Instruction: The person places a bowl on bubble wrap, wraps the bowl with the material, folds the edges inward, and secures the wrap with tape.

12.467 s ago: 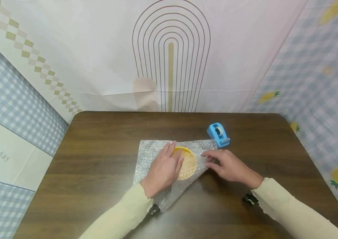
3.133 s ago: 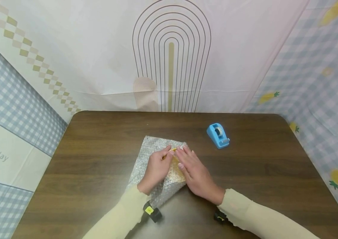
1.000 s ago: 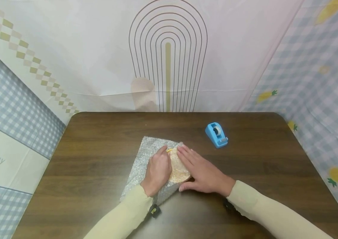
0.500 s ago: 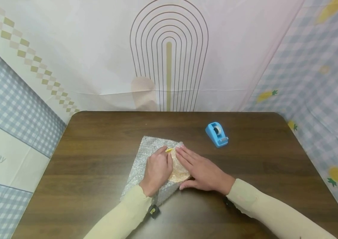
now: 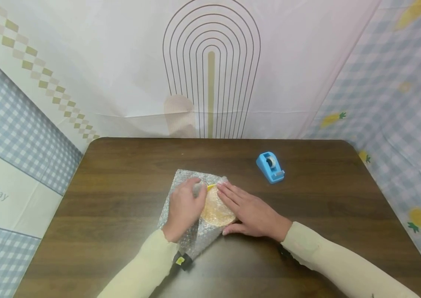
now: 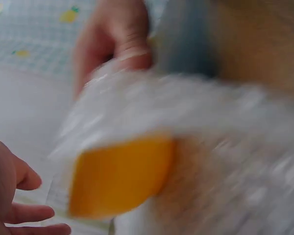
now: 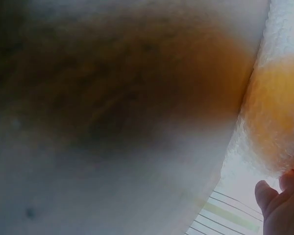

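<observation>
A round yellow bowl [image 6: 122, 176] lies wrapped in bubble wrap [image 5: 206, 241] on the table; its yellow rim shows at the far side in the head view. My right hand [image 5: 255, 215] rests on the wrap over the bowl's right side, fingers straight, thumb apart along the near edge. Just left of the bowl, my left hand [image 5: 184, 207] hovers over the bubble wrap, its fingers loosely bent. In the left wrist view those left fingers [image 6: 32, 213] are spread and apart from the wrap. The right wrist view is mostly blurred wrap, with the covered bowl at its right.
A blue tape dispenser [image 5: 270, 167] with a roll of tape stands behind and to the right of the bowl. The dark wooden table [image 5: 326, 186] reaches back to a patterned cloth backdrop [image 5: 132, 82]. Unfolded bubble wrap extends left beneath my left hand.
Bubble wrap from the right has been folded over the bowl since the earliest frame. In the last half second my left hand has shifted left off the bowl; my right hand stays in place.
</observation>
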`<action>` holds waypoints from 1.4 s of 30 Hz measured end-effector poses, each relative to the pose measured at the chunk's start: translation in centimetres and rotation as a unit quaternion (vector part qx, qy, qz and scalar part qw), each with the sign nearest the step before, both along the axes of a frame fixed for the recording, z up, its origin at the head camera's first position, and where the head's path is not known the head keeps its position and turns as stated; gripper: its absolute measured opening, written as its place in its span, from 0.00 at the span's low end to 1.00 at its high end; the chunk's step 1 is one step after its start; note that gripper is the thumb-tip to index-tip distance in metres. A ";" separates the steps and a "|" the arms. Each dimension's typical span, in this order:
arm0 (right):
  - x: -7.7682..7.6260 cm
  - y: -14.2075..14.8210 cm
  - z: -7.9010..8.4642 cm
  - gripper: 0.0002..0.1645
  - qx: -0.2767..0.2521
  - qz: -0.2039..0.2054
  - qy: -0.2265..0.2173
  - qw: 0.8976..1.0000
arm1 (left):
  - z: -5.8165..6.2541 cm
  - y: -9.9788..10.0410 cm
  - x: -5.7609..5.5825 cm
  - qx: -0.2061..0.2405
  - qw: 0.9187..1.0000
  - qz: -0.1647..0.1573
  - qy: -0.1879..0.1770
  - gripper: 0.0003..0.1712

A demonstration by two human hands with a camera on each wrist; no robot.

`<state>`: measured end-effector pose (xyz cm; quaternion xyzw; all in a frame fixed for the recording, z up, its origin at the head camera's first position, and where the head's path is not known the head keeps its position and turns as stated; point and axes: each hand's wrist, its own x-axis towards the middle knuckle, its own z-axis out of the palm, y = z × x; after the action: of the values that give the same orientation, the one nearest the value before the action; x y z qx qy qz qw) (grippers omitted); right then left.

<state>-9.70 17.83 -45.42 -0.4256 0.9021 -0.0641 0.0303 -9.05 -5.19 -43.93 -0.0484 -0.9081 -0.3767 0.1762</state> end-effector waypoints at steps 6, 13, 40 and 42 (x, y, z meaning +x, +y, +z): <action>0.0 0.0 0.0 0.63 -0.001 -0.006 -0.014 1.000 | 0.5 -2.9 -1.5 0.007 0.994 0.054 -0.098 0.25; 0.1 -0.1 -0.1 0.63 0.000 -0.009 -0.016 1.000 | 0.3 -6.0 -4.2 0.005 0.974 0.072 -0.216 0.34; 0.0 -0.3 0.0 0.64 0.000 -0.015 -0.024 1.000 | 0.6 -6.8 -7.1 0.197 0.911 0.040 -0.360 0.47; -0.1 -0.3 -0.1 0.64 -0.001 -0.015 -0.022 1.000 | 0.7 -6.8 -7.2 0.221 0.905 0.040 -0.363 0.48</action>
<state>-9.77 17.57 -45.49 -0.4109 0.9073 -0.0746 0.0483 -16.23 -11.94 -43.22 0.1677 -0.8043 -0.5516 -0.1442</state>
